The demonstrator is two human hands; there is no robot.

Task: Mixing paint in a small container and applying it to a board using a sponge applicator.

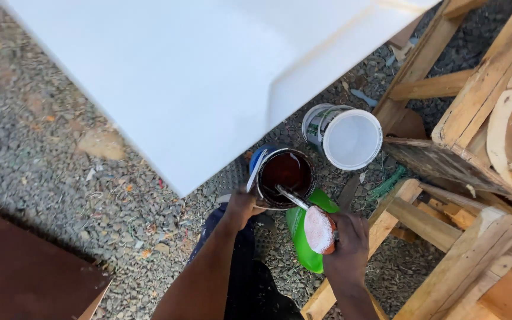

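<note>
1. Right hand (348, 240) grips a paint-caked brush handle (319, 230), its metal end dipped in the round tin of dark red-brown liquid (285, 172).
2. Left hand (241, 207) clasps the tin's rim, holding it above the gravel ground (60, 154); best kept level while stirring slowly.
3. Just beside sit a green plastic container (303, 237) and a white-lidded pot (351, 137), below a white painted panel (197, 77).

Under me the gravel ground (60, 160) carries a white bucket (344, 135), with a wooden frame (445, 195) just beside that bucket.
</note>
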